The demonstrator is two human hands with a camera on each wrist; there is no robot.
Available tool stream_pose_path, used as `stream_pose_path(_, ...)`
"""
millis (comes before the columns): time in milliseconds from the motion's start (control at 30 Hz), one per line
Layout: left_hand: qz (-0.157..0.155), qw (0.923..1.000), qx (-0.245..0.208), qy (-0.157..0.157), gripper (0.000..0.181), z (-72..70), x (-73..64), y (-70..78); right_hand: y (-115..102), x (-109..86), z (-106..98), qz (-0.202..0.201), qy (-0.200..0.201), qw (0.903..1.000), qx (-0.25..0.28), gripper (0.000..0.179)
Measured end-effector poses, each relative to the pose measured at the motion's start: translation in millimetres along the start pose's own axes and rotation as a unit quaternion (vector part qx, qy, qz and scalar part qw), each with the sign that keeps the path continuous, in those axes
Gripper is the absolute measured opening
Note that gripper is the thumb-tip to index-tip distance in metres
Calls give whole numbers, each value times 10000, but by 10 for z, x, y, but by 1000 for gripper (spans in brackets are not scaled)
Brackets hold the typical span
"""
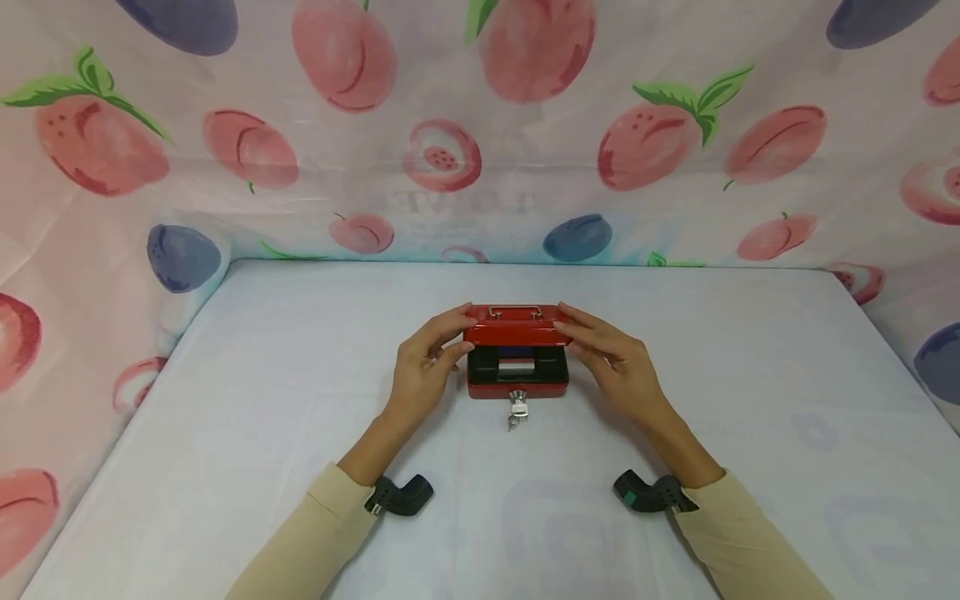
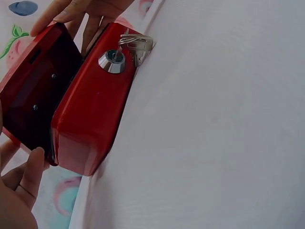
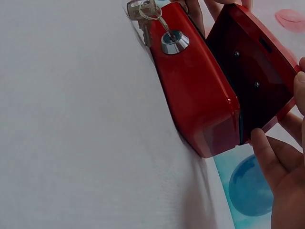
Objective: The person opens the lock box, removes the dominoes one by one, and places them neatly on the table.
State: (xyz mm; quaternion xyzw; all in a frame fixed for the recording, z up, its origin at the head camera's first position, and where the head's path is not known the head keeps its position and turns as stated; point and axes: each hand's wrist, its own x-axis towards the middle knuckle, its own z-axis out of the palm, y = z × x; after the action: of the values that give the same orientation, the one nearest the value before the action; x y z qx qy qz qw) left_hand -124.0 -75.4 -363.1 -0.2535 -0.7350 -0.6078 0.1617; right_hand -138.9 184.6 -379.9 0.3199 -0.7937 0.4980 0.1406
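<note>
A red metal cash box (image 1: 480,391) stands on the white table, its lid (image 1: 517,335) raised partway. On the lid's top is a small metal handle (image 1: 514,313). A black interior (image 1: 485,367) shows beneath, with a pale strip in the middle that I cannot identify. Keys (image 2: 138,44) on a ring hang from the silver front lock (image 3: 175,42), one key inserted. My left hand (image 1: 420,367) holds the lid's left end, fingers on the lid and thumb lower at its edge. At the right end, my right hand (image 1: 626,371) holds the lid likewise.
The white tabletop (image 1: 225,433) spreads around the box. A fruit-patterned cloth (image 1: 510,158) hangs behind the table and along its sides. Black wrist devices (image 1: 408,496) sit at both beige sleeves (image 1: 322,533).
</note>
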Motion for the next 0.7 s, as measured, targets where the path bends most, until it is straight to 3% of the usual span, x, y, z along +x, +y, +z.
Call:
stream_pose_path(233,-269,9996,88,81,28,3,33,12,-227,75,1,-132,393,9991,46,38)
stream_pose_path(333,-344,9993,103,108,29,5,47,8,-230,91,-3,-167,466,9988,27,39)
stream_pose_path(700,37,9995,70,311,24,10,79,-30,-266,145,-25,317,435,9984,188,34)
